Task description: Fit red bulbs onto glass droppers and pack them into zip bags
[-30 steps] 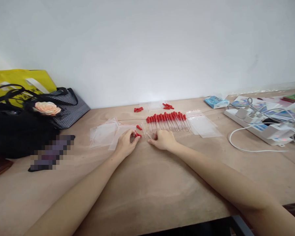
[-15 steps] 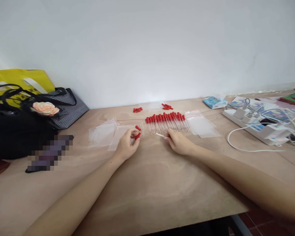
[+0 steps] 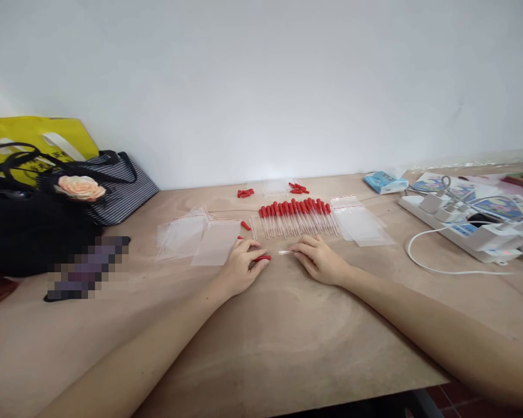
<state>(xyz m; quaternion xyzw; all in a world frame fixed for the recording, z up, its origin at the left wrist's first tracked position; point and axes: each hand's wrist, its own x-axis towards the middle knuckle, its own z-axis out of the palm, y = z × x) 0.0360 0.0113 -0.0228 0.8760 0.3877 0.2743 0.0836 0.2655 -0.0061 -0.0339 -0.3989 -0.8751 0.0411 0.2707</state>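
My left hand (image 3: 243, 268) pinches a red rubber bulb (image 3: 262, 258) that points right. Facing it, my right hand (image 3: 320, 259) holds a clear glass tube (image 3: 284, 252), its free end toward the bulb with a small gap between. Behind the hands lies a row of droppers with red bulbs (image 3: 294, 208), bulbs toward the wall. Loose at the left end of the row are a red bulb (image 3: 244, 225) and clear tubes (image 3: 253, 227); another bulb shows partly behind my left fingers.
Clear zip bags (image 3: 218, 241) lie left, more bags (image 3: 362, 223) right. Small red bulb piles (image 3: 245, 193) sit near the wall. A white power strip (image 3: 457, 226) with cables is at right, a blue packet (image 3: 385, 182) behind it; bags (image 3: 122, 191) stand at left.
My left hand has moved right and slightly down, bringing the red bulb near the tube. The tube in my right hand now lies level, slightly lower than before.
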